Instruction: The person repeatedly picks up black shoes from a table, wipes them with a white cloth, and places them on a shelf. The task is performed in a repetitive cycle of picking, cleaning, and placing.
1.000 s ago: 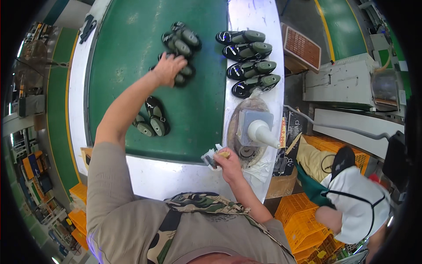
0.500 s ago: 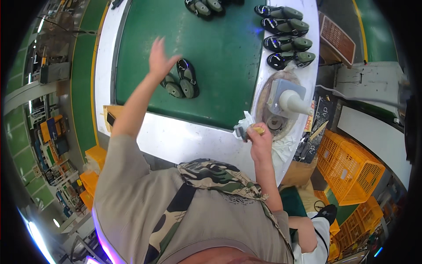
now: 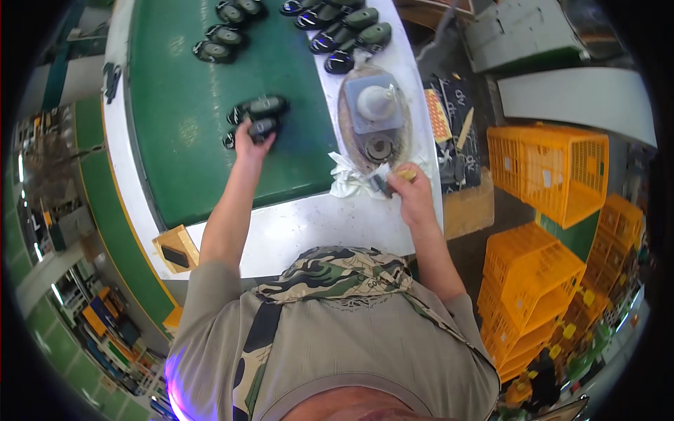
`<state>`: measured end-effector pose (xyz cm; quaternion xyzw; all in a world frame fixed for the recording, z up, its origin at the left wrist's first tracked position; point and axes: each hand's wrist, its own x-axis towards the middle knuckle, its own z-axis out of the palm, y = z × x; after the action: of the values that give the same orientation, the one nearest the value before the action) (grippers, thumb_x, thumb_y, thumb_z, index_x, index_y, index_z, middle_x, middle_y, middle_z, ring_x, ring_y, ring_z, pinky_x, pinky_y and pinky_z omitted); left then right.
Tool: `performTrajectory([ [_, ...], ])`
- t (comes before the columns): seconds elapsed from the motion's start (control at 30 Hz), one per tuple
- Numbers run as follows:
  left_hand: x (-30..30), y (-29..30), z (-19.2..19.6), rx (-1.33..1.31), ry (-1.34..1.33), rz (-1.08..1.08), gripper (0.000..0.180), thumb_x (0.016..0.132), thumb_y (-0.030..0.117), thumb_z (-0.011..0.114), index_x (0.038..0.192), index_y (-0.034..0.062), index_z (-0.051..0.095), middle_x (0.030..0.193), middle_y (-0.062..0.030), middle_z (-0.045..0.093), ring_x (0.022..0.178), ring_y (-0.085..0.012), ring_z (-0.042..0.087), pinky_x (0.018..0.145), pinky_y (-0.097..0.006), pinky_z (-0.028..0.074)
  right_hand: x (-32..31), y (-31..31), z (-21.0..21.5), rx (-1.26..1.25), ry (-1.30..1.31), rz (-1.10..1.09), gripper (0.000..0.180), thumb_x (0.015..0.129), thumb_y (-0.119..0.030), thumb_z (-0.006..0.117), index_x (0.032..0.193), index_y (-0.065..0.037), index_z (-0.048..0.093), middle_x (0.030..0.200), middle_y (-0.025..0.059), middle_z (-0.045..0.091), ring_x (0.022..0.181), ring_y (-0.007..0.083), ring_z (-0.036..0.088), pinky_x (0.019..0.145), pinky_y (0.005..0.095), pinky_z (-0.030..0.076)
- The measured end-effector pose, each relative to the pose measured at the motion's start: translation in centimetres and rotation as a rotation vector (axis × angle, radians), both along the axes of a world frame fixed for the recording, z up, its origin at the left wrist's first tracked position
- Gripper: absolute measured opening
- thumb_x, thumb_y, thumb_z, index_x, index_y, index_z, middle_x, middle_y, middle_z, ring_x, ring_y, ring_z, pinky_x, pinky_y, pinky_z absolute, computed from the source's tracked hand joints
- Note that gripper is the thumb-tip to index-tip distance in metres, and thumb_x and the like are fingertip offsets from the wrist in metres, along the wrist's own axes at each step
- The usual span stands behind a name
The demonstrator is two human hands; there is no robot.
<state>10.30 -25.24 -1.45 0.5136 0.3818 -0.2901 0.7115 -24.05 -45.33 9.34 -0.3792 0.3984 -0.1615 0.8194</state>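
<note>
A pair of black shoes with green-grey insoles lies on the green belt, toes to the left. My left hand (image 3: 250,142) is closed around the nearer shoe (image 3: 263,127), fingers on one side and thumb on the other. Just beyond it lies the second shoe (image 3: 265,107). At the table's near right part, my right hand (image 3: 414,195) grips a brush (image 3: 405,174) with a yellowish handle. The brush head points left, over crumpled white cloth (image 3: 345,177). Near that hand, an oval tray (image 3: 346,116) holds a bluish box with a white bottle (image 3: 375,103) on top and a round dish (image 3: 379,149).
More shoes (image 3: 214,50) sit farther up the green belt (image 3: 179,105). Several others (image 3: 340,62) line the white right border. A dark phone-like slab (image 3: 175,256) rests on a wooden block at the left corner. Orange crates (image 3: 551,168) stand at right.
My left hand came down onto a shoe. The view has swung, and the near pair now lies crosswise. My right hand keeps the brush, now nearer the dish and white cloth.
</note>
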Motion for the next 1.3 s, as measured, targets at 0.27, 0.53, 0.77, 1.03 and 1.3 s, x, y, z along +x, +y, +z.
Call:
performTrajectory([
  [0.27,11.7,-6.2,-1.4,0.057,-0.161,-0.125,0.039,0.082,0.000,0.056,0.119,0.0005,0.046,0.116,-0.0166,0.051,0.110,-0.0362,0.053,0.094,-0.062,0.046,-0.2,-3.3,-0.1,-0.946,0.352,0.094,0.016,0.075,-0.007,0.072,0.079,-0.004,0.057,0.076,0.0054,0.058,0.069,0.0188,0.056,0.063,0.0336,0.044],
  [0.53,4.8,5.1,-4.6,-0.164,-0.285,-0.511,0.038,0.080,-0.007,0.060,0.117,-0.0032,0.049,0.111,-0.0157,0.062,0.101,-0.0316,0.063,0.090,-0.047,0.053,2.6,-2.5,-1.4,-1.542,0.363,0.318,0.017,0.066,-0.003,0.069,0.079,-0.009,0.060,0.090,0.0069,0.062,0.086,0.0283,0.058,0.073,0.0416,0.041],
  [0.77,-4.5,8.2,0.4,-0.034,-0.265,-0.832,0.036,0.075,-0.007,0.063,0.110,-0.0012,0.055,0.094,-0.0129,0.067,0.081,-0.0257,0.068,0.075,-0.038,0.058,3.6,-2.4,-2.4,-1.650,0.365,0.379,0.018,0.066,-0.001,0.066,0.081,-0.009,0.062,0.091,0.0056,0.063,0.086,0.0271,0.058,0.074,0.0403,0.041],
  [1.03,-5.3,4.7,3.6,0.077,-0.105,-0.995,0.036,0.077,0.017,0.070,0.106,0.0013,0.057,0.090,-0.0112,0.067,0.074,-0.0236,0.068,0.064,-0.037,0.058,3.6,-2.3,-1.8,-1.745,0.287,0.315,0.008,0.068,-0.006,0.062,0.076,-0.009,0.061,0.086,0.0046,0.061,0.084,0.0261,0.057,0.073,0.0408,0.041],
  [1.3,-3.0,5.3,-0.7,0.070,-0.003,-1.106,0.025,0.078,0.015,0.068,0.098,0.0004,0.063,0.087,-0.0107,0.069,0.073,-0.0227,0.069,0.061,-0.038,0.059,2.3,-2.1,-2.1,-1.582,0.482,0.459,0.008,0.066,-0.013,0.064,0.073,-0.011,0.063,0.077,0.0080,0.060,0.079,0.0284,0.060,0.069,0.0443,0.042],
])
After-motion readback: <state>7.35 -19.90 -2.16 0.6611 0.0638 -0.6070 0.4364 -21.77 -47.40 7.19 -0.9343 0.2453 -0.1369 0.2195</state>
